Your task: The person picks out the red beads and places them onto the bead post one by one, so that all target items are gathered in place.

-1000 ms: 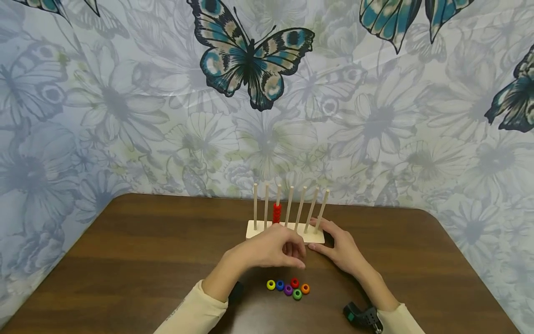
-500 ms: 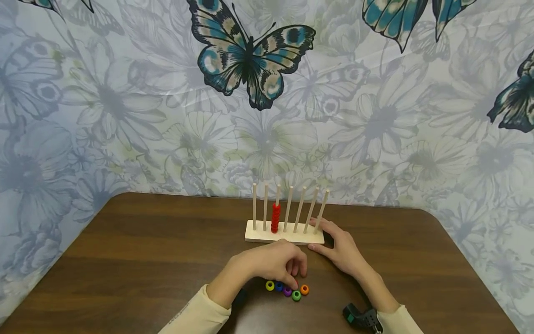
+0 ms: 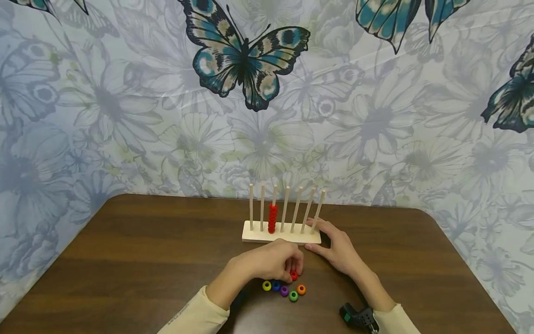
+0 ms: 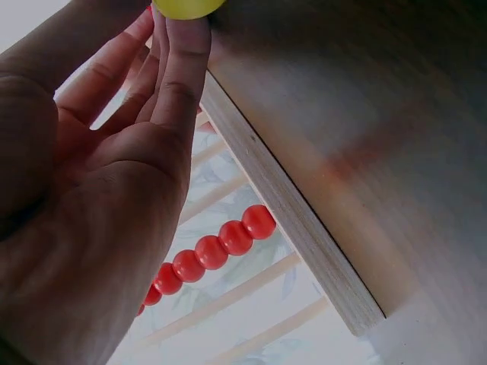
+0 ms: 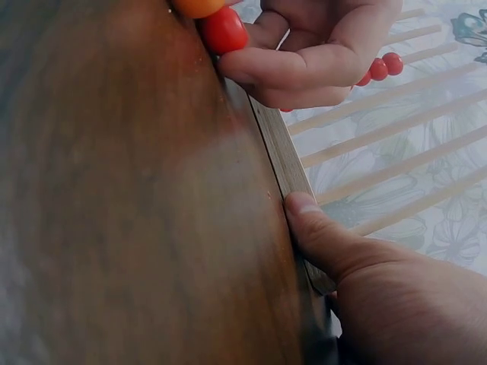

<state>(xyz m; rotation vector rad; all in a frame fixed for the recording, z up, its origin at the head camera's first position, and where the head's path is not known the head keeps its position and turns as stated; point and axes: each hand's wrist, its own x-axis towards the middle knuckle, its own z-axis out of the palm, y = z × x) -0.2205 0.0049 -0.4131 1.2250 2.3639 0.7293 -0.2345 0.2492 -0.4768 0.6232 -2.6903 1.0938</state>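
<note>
My left hand [image 3: 271, 260] pinches a red bead [image 3: 294, 275] between thumb and fingers, low over the table in front of the stand; the right wrist view shows this red bead [image 5: 224, 30] at the fingertips. Behind it is a wooden peg stand [image 3: 255, 236] with several upright pegs. A stack of red beads [image 3: 272, 219] fills much of the third peg from the left; the other pegs are bare. My right hand [image 3: 340, 250] holds the stand's right end, thumb [image 5: 304, 217] at the front edge and fingers behind.
Loose beads lie just in front of the left hand: yellow [image 3: 266, 285], blue [image 3: 276, 285], purple [image 3: 284, 291], green [image 3: 293, 295] and orange [image 3: 301, 289]. A dark strapped device [image 3: 358, 317] is on the right wrist. A butterfly-patterned wall covering [image 3: 167, 139] rises behind the brown table [image 3: 146, 241].
The left hand came down from before the stand to the beads and took hold of the red one, now drawn slightly away from the others. The right hand kept its hold on the stand.
</note>
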